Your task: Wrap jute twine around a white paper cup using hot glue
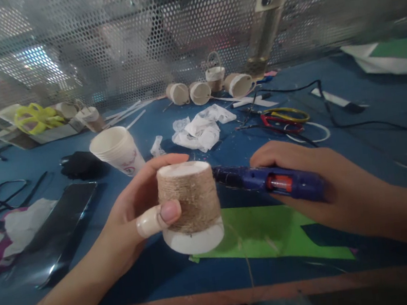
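My left hand (137, 214) grips a white paper cup (190, 205) held upside down above the blue table (368, 119). Brown twine is wound round most of the cup, and a loose strand hangs below it. A bandage wraps my left thumb, which presses on the twine. My right hand (324, 182) is closed on a blue hot glue gun (265, 180) with an orange window, its nozzle pointing left at the cup's side.
A green paper sheet (272, 235) lies under the cup. Stacked paper cups (117, 150), a dark phone (60, 222), crumpled wrappers (201, 128), red and yellow scissors (282, 116), black cables and several twine-wrapped cups (200, 91) lie around. Perforated metal screen behind.
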`<action>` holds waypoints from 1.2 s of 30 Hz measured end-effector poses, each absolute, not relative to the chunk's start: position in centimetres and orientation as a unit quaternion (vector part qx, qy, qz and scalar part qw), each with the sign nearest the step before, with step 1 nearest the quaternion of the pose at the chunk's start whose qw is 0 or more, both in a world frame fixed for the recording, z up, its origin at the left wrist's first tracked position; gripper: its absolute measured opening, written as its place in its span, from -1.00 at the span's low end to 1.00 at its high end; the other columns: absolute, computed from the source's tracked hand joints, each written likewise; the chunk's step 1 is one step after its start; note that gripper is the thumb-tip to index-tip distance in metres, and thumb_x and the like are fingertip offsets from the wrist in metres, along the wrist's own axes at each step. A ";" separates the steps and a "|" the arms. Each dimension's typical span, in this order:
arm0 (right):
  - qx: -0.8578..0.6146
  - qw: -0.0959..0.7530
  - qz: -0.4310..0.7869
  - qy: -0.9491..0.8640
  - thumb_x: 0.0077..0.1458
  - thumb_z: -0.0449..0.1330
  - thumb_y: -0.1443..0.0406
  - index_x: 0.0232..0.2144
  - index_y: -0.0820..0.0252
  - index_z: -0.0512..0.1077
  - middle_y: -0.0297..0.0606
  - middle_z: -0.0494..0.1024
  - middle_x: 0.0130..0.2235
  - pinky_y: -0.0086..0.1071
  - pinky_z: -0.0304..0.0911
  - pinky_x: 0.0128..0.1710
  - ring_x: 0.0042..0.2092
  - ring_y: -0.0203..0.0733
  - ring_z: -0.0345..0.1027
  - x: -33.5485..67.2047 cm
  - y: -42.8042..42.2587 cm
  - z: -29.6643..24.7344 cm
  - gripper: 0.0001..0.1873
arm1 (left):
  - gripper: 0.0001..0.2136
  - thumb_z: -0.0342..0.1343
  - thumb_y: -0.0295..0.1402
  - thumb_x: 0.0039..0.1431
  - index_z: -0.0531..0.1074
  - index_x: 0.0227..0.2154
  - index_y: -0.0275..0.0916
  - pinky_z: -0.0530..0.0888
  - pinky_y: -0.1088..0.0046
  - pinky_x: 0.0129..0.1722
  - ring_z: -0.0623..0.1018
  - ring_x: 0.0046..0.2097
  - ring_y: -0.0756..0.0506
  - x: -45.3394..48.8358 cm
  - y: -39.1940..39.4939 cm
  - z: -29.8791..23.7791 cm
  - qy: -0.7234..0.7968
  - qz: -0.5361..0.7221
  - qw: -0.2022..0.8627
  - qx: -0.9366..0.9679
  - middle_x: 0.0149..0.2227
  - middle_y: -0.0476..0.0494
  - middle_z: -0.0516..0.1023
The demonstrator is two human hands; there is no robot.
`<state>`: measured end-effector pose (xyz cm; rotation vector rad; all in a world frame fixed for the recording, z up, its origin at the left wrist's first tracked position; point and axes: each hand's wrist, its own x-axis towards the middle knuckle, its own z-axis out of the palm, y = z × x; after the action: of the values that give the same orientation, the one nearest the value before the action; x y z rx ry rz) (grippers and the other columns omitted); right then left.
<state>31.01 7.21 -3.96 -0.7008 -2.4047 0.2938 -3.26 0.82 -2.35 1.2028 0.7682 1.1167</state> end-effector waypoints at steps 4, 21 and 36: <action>-0.284 0.310 0.115 -0.900 0.33 0.17 0.46 0.05 -0.09 0.40 -0.41 0.63 -0.04 -0.26 0.35 -0.25 -0.16 -0.13 0.62 30.7 6.6 -3.7 -0.64 | -0.58 0.60 -0.16 0.34 0.80 0.23 0.10 0.74 0.47 0.03 0.79 0.09 -0.16 -3.2 0.9 -2.3 0.355 0.499 0.604 0.510 0.17 -0.03 0.86; -0.320 0.356 0.155 -0.864 0.39 0.32 0.33 -0.16 -0.07 0.45 -0.50 0.62 -0.21 -0.35 0.40 -0.38 -0.32 -0.27 0.52 30.8 5.6 -2.2 -0.86 | -0.58 0.66 -0.11 0.27 0.83 0.17 0.17 0.75 0.46 0.04 0.79 0.09 -0.17 -2.8 1.0 -2.0 0.387 0.512 0.579 0.502 0.12 0.00 0.88; -0.293 0.352 0.120 -0.881 0.42 0.33 0.30 -0.14 -0.09 0.40 -0.46 0.63 -0.19 -0.26 0.40 -0.32 -0.31 -0.20 0.55 31.5 5.7 -1.9 -0.83 | -0.61 0.61 -0.15 0.33 0.81 0.19 0.16 0.74 0.47 0.02 0.79 0.07 -0.16 -3.0 0.8 -2.1 0.374 0.512 0.578 0.513 0.11 0.03 0.87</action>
<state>31.47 5.73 -1.89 -0.7581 -2.2787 0.3110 -3.03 0.80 -2.13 1.2007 0.8750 1.1969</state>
